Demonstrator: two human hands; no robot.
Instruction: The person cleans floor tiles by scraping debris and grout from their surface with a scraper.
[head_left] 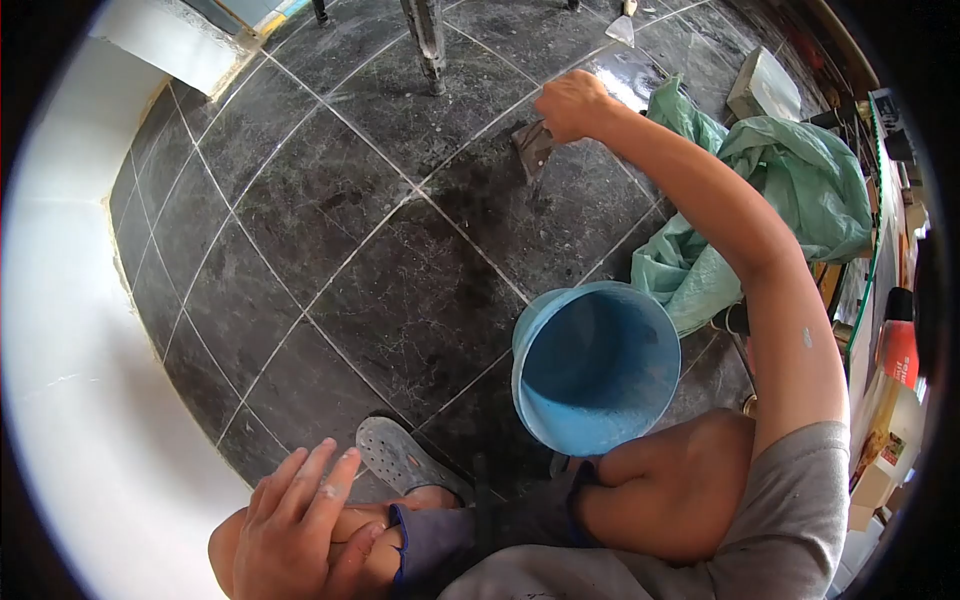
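Note:
My right hand (573, 104) reaches out over the dark tiled floor (400, 260), its fingers wrapped round a scraper. The scraper's flat, dirty blade (532, 152) points down at the tiles near a grout line; its handle is hidden in my fist. My left hand (298, 515) rests on my bent knee with fingers stretched out and white smears on them. Between my legs and the outstretched arm stands a blue bucket (570, 425), its inside in shadow.
A crumpled green plastic bag (790, 180) lies right of the bucket. Behind it sits a pale block (765, 88), and a second scraper (621, 28) lies farther off. A worn furniture leg (425, 45) stands ahead. A white wall (70, 330) borders the left; cluttered shelves (890, 330) line the right.

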